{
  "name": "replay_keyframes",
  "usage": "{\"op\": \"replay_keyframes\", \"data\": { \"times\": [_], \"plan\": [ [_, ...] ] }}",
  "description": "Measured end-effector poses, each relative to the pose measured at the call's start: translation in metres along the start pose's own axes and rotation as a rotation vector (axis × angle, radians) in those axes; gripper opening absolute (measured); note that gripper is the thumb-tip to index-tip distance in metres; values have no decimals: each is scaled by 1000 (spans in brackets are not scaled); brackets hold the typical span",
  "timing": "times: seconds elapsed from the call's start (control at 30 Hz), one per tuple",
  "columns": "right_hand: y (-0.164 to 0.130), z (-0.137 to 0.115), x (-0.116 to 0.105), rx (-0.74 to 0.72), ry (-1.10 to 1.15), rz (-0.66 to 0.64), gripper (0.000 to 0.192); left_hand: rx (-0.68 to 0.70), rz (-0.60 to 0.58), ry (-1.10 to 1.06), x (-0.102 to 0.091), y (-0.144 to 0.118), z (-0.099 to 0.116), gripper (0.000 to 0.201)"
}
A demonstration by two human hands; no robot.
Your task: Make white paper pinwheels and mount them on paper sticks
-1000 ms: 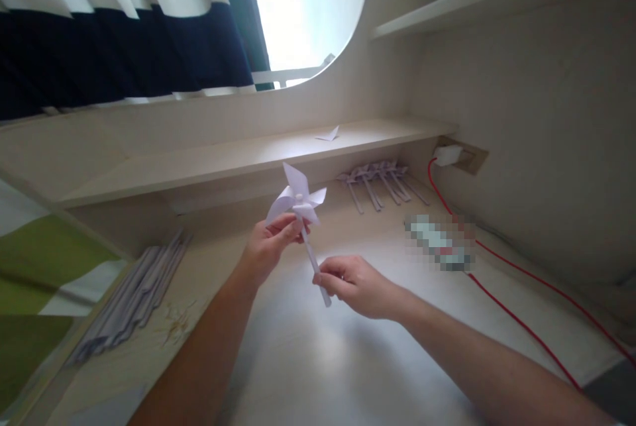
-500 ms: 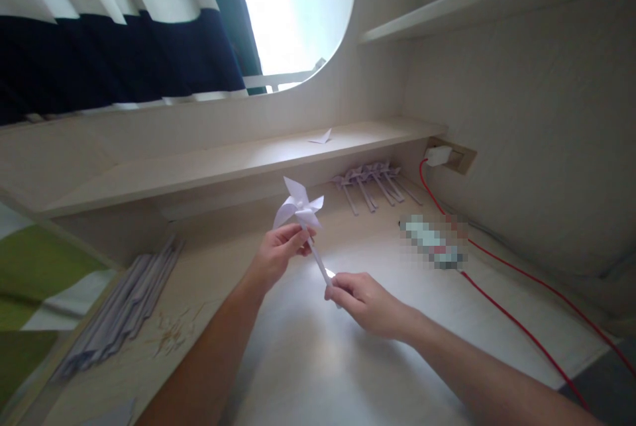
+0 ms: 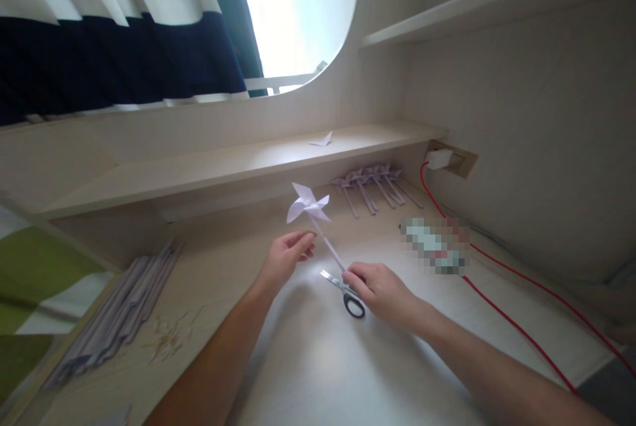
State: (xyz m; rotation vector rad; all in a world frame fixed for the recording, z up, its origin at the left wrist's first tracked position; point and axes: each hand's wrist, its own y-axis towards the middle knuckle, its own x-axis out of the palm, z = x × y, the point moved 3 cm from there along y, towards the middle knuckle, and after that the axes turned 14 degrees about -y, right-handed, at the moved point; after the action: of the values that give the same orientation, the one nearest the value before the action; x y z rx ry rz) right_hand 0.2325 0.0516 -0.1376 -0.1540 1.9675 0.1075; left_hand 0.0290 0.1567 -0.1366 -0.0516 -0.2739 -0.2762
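Note:
A white paper pinwheel (image 3: 309,206) is up in front of me, its thin stick slanting down to the right. My right hand (image 3: 375,288) grips the stick's lower end between thumb and fingers. Just left of the stick is my left hand (image 3: 288,259), its thumb and fingers drawn together in a pinch close to the stick. Whether anything small is between those fingertips, I cannot make out. Scissors (image 3: 354,307) with dark handles lie on the desk below, partly behind the right hand.
Several finished pinwheels (image 3: 370,181) lie at the back of the desk. Rolled paper sticks (image 3: 124,307) are stacked at left, beside small scattered stick pieces (image 3: 171,336). A folded paper piece (image 3: 322,140) rests on the shelf (image 3: 223,171). A red cable (image 3: 517,330) crosses the right side.
The left hand has come off the stick just under the pinwheel's head. My right hand has shifted slightly right and up with the pinwheel, uncovering the scissors.

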Motion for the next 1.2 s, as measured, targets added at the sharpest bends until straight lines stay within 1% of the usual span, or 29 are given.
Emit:
{"op": "replay_keyframes", "data": {
  "times": [0.1,0.13,0.17,0.2,0.27,0.4,0.57,0.67,0.8,0.9,1.07,1.2],
  "plan": [
    [30,22,-3,115,-146,8,41,-15,26,64,0,2,-2,48],
    [42,31,-4,158,-194,2,38,-15,22,80,1,2,-2,47],
    [55,38,-3,198,-240,-9,31,-11,16,95,2,2,-1,45],
    [68,45,-3,233,-279,-25,29,-4,7,109,3,2,0,44],
    [93,54,-1,276,-345,-53,34,16,-8,134,5,0,3,41],
    [132,58,3,311,-445,-100,36,45,-15,172,4,0,6,37],
    [166,59,10,305,-523,-141,39,52,-1,195,-2,3,3,38],
    [179,64,14,301,-556,-140,39,52,4,213,-5,6,2,38],
    [186,70,16,287,-572,-116,39,54,15,235,-9,11,2,37],
    [188,75,16,295,-570,-85,39,63,24,249,-14,15,0,37],
    [188,81,14,370,-556,-38,38,68,37,262,-24,21,-2,36],
    [183,80,8,407,-533,-17,38,66,55,266,-28,22,-2,36]
  ]
}}
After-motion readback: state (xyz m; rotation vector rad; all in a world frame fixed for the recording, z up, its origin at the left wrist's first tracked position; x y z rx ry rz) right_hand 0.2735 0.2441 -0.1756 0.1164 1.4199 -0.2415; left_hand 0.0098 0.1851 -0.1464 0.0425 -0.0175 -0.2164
